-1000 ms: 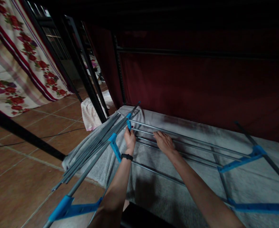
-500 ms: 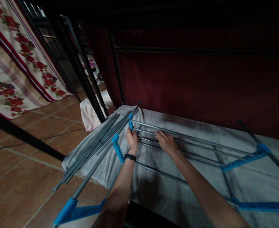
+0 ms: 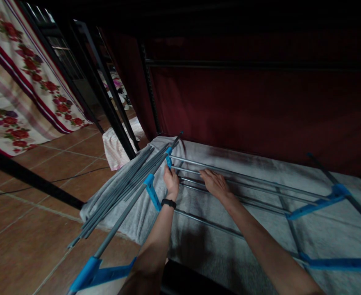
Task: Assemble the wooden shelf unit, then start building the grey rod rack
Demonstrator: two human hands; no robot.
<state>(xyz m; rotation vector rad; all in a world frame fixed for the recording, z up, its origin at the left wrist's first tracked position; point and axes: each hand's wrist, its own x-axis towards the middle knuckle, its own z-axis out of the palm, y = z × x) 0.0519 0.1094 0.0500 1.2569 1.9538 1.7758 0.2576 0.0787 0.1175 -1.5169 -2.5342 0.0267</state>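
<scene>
A grey metal drying rack (image 3: 254,192) with blue plastic joints lies flat on a grey towel (image 3: 229,254). My left hand (image 3: 171,182), with a black band at the wrist, grips the end of a rail next to a blue joint (image 3: 168,159) on the rack's left side bar. My right hand (image 3: 214,183) lies palm down across the horizontal rails, fingers curled over one. A bundle of loose grey rods (image 3: 121,190) rests along the towel's left edge, beside the left hand.
Brown floor tiles (image 3: 29,221) spread to the left. A dark red cloth (image 3: 260,106) hangs on a black frame behind the towel. Black frame legs (image 3: 106,98) and a pale pink cloth (image 3: 115,145) stand at the back left, near a flowered fabric (image 3: 17,94).
Both hands stay on the rails with only slight shifts. The view has drifted a little, and the rack sits a bit further right in the picture.
</scene>
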